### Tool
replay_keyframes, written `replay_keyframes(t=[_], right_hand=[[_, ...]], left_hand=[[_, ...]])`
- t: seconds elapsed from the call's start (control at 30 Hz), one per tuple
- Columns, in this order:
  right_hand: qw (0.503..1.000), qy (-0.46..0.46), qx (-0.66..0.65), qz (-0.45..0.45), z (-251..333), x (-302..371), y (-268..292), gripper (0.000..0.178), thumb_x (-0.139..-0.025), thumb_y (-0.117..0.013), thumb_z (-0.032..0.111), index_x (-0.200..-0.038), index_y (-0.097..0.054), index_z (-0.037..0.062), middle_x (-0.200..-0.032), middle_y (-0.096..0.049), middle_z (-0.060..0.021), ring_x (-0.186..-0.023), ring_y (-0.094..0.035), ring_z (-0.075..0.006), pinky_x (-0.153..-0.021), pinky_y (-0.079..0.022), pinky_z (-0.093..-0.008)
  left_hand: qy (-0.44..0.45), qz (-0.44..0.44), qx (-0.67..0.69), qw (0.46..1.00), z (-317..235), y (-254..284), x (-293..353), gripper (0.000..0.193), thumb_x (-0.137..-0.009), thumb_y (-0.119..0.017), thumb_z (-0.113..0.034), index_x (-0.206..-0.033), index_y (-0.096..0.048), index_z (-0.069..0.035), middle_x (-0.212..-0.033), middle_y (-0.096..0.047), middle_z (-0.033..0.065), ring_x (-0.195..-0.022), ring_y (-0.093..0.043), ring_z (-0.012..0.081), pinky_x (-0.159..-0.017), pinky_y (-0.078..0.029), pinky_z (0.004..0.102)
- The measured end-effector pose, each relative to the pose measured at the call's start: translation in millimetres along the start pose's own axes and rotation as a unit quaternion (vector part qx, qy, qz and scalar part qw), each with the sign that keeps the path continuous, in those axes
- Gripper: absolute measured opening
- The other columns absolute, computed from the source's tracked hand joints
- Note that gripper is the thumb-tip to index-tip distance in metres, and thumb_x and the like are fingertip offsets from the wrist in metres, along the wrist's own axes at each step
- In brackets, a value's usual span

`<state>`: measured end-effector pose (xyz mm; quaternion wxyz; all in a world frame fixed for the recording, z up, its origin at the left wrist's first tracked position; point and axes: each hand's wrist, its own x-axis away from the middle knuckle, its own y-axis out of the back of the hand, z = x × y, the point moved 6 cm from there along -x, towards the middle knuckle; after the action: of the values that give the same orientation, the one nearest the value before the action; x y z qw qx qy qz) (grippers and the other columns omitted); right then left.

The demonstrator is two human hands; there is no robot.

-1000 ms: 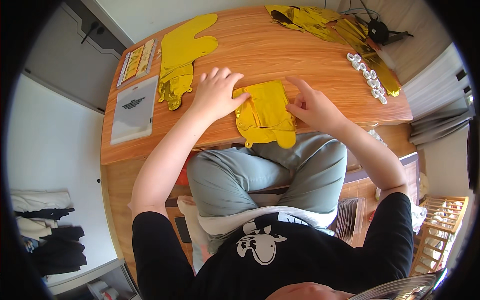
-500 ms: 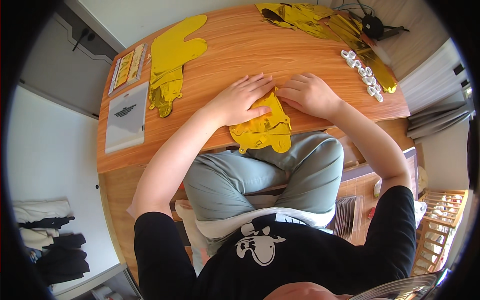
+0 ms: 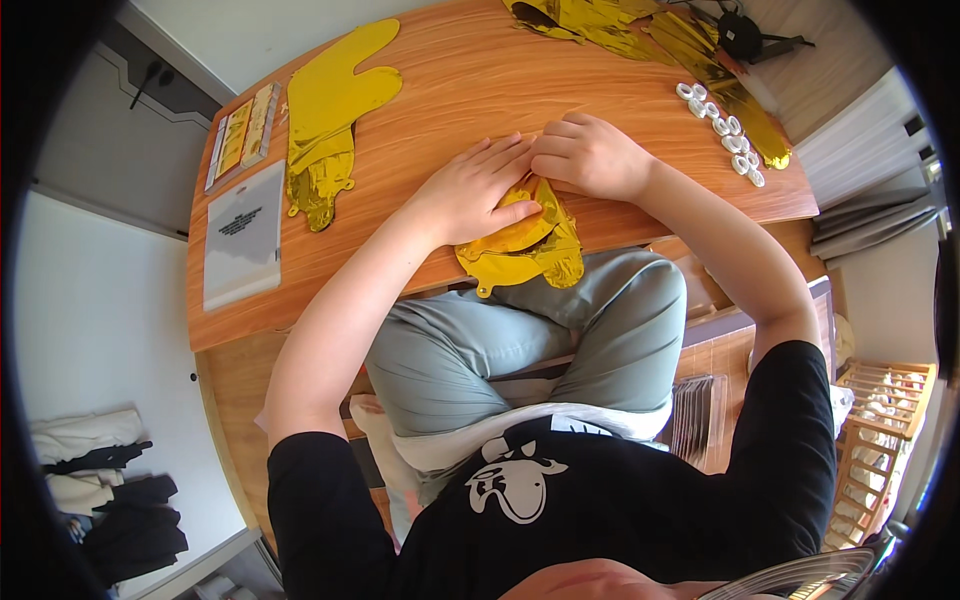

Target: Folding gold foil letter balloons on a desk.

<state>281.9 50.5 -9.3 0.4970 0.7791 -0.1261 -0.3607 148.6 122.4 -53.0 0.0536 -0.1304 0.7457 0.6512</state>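
A gold foil balloon [image 3: 510,268], flat and partly folded, lies at the table's near edge, its lower end hanging over my lap. My left hand [image 3: 468,198] rests palm down across its upper part, fingers stretched out and thumb spread over the foil. Beside those fingertips, my right hand [image 3: 592,160] has its fingers curled in a pinch at the balloon's upper right edge; the exact grip is hidden behind the knuckles. Creased foil shows between the two hands.
Another flat gold foil balloon [image 3: 340,100] lies to the left, beside a flat box [image 3: 243,138] and a clear plastic bag [image 3: 243,250]. Several white ribbon rolls [image 3: 735,143] stand at the right, near more gold foil [image 3: 600,25] and a black device [image 3: 740,36].
My right hand has shifted left and away from me, closing in on the left fingertips. The balloon's right side has lifted and creased, its lower right end bunching up.
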Motion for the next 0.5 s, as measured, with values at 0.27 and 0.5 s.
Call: replay_keyframes(t=[0.27,0.5], right_hand=[[0.995,-0.045,-0.09,-0.002,0.8,-0.4,5.1,0.013,-0.086,-0.066,0.015,-0.098,-0.063,0.0105,-0.103,-0.067,-0.0065,-0.097,-0.066,-0.0278,-0.084,-0.055,-0.041],[0.995,-0.057,-0.066,0.041,1.0,-3.1,-2.5,0.018,-0.081,-0.071,0.012,-0.097,-0.062,0.0089,-0.1,-0.067,-0.0067,-0.096,-0.066,-0.0297,-0.084,-0.055,-0.0419]], left_hand=[[0.0,-0.007,0.013,1.0,2.1,0.0,0.6,0.079,-0.103,-0.049,-0.06,-0.155,-0.041,-0.001,-0.16,-0.044,0.0206,-0.151,-0.038,0.0337,-0.126,-0.029,0.0473],[0.008,-0.003,0.021,1.0,2.2,-0.3,-1.1,0.08,-0.102,-0.052,-0.061,-0.155,-0.042,-0.001,-0.161,-0.042,0.0207,-0.151,-0.039,0.0339,-0.126,-0.029,0.0472]])
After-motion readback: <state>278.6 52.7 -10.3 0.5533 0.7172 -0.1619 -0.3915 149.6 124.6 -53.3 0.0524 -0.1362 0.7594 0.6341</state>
